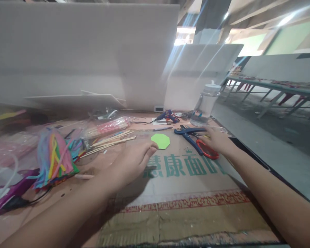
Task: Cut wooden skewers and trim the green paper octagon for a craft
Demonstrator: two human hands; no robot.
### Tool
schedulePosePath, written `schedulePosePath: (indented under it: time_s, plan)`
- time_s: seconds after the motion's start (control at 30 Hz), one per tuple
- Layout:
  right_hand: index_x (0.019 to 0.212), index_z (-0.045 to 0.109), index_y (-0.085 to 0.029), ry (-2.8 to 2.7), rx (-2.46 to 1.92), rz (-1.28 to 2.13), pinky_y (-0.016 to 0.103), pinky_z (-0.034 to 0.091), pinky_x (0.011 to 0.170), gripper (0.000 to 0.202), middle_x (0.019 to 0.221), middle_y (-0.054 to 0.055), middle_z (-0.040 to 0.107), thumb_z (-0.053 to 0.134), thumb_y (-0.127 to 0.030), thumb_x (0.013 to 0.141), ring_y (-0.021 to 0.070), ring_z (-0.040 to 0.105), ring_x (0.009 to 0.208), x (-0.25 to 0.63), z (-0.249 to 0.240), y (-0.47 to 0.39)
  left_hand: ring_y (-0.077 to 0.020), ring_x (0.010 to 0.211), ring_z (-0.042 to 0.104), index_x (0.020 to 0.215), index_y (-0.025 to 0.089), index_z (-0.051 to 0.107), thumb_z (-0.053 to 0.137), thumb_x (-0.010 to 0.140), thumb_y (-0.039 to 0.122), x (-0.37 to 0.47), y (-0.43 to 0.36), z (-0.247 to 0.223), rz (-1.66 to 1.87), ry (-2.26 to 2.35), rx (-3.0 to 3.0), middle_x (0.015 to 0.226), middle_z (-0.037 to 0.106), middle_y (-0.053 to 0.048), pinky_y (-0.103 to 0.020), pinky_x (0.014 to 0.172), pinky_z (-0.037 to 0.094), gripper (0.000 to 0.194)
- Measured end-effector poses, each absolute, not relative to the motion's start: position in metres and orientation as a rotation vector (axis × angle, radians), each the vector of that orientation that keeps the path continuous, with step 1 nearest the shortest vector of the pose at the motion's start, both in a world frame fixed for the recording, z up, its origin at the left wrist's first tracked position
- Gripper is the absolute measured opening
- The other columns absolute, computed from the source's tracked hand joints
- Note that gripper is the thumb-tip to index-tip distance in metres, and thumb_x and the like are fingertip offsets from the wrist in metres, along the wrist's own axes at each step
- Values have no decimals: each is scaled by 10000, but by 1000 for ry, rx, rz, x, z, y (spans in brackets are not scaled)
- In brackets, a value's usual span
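Note:
Between the thumb and fingers of my left hand (pixel 144 155) is the edge of a bright green octagonal piece (pixel 161 141), held just over the printed cardboard (pixel 181 189). To the right, my right hand (pixel 218 139) is at a cluster of hand tools. Closest to its fingers are red-handled scissors (pixel 208 151) and a blue-handled cutter or pliers (pixel 189 137), which overlap on the cardboard. Those fingers are blurred, and whether they grip a tool I cannot tell.
A blue glue gun (pixel 167 116) and a clear bottle (pixel 206 105) stand at the back. Leftward lie wooden sticks (pixel 111 142), colourful pipe cleaners (pixel 55 155), plastic-wrapped packs (pixel 107 126) and a purple tool (pixel 15 193). White panels (pixel 80 51) rise behind; the table's right edge borders the floor.

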State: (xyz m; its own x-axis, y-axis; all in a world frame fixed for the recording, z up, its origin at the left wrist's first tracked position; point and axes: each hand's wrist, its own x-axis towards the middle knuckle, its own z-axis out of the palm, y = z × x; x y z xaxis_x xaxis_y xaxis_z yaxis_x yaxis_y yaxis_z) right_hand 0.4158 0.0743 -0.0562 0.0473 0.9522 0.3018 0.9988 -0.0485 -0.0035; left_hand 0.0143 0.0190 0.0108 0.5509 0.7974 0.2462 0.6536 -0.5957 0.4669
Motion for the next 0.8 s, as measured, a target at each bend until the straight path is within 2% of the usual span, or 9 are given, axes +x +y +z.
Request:
schedulePosePath:
  time_s: [0.07,0.1,0.23,0.33,0.43,0.53,0.6,0.7,0.8]
  plan:
    - [1505,450,-181,-2019,-2107,-387,471,458,1021,613,1495,194,494,474,-446,953,364,512,1322,411,-58,81,-242,959,687,1156,242,640,311,1052,382,9,21,6,643,1281,2476,1031,747,-40,-339,781,479,372]
    - [1486,478,-179,-2031,-2111,-413,485,436,1033,578,1477,199,506,476,-404,953,368,504,1319,409,-58,84,-243,929,686,1122,229,645,301,1051,377,6,24,2,655,1323,2475,995,745,-46,-339,767,473,381]
    - [1205,678,-123,-2104,-2116,-474,516,385,1028,377,1187,214,660,506,-319,933,374,527,1215,396,-51,89,-250,845,669,972,207,643,286,1040,366,-1,37,-12,645,1462,2482,896,727,-60,-351,734,454,397]
    - [1085,693,-94,-2159,-2093,-496,490,383,1013,339,1128,233,667,479,-325,959,367,527,1193,381,-42,82,-261,857,670,963,208,644,284,1037,365,-4,45,-19,629,1472,2501,900,729,-67,-364,742,455,399]
    - [1111,671,-105,-2180,-2105,-462,430,442,903,374,1124,223,678,424,-361,994,332,608,1065,358,-38,67,-269,886,679,988,210,657,294,1035,362,-5,48,-22,630,1445,2507,922,738,-68,-371,759,465,396]
    - [1026,695,-159,-2203,-2146,-365,364,466,745,358,968,154,725,446,-414,987,275,667,847,340,-41,54,-276,942,682,987,202,679,313,1033,366,-5,48,-24,667,1387,2519,1000,748,-81,-378,800,483,404]
    - [992,710,-184,-2212,-2161,-316,347,466,715,382,913,123,737,437,-451,991,256,678,800,338,-41,49,-277,979,678,987,192,695,310,1036,364,-5,48,-25,720,1339,2525,1046,748,-94,-384,839,493,425]
    - [1108,704,-177,-2152,-2205,-321,358,480,778,420,1061,146,743,366,-410,1018,271,693,923,356,-38,50,-275,1033,664,1017,174,712,319,1033,339,-5,48,-26,821,1263,2512,1097,739,-111,-389,897,494,426]
    - [1269,650,-131,-2092,-2252,-347,388,481,871,409,1265,201,681,481,-340,961,310,664,1086,386,-38,57,-248,1030,662,1085,182,709,361,1029,326,-7,46,-25,897,1140,2435,1104,738,-88,-365,901,493,381]
